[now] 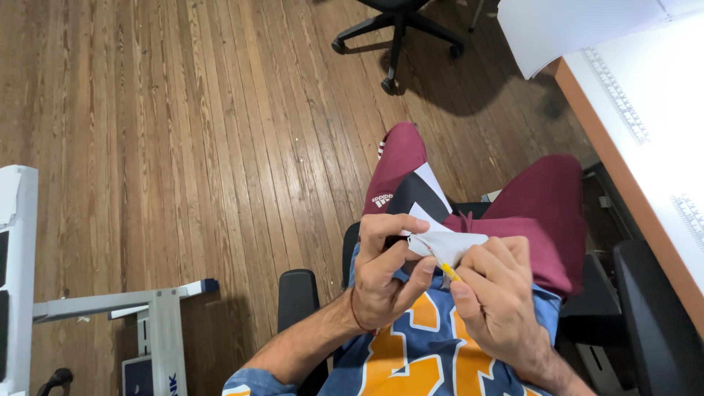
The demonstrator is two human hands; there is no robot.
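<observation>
Wooden floorboards (pixel 183 147) lie below. Left hand (pixel 385 275) pinches folded white paper (pixel 447 246); right hand (pixel 499 293) grips a yellow pencil (pixel 447 271), tip slanting up-left onto it.

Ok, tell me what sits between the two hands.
In the head view, a small yellow tool and folded white fabric lie between the left hand and right hand.
</observation>
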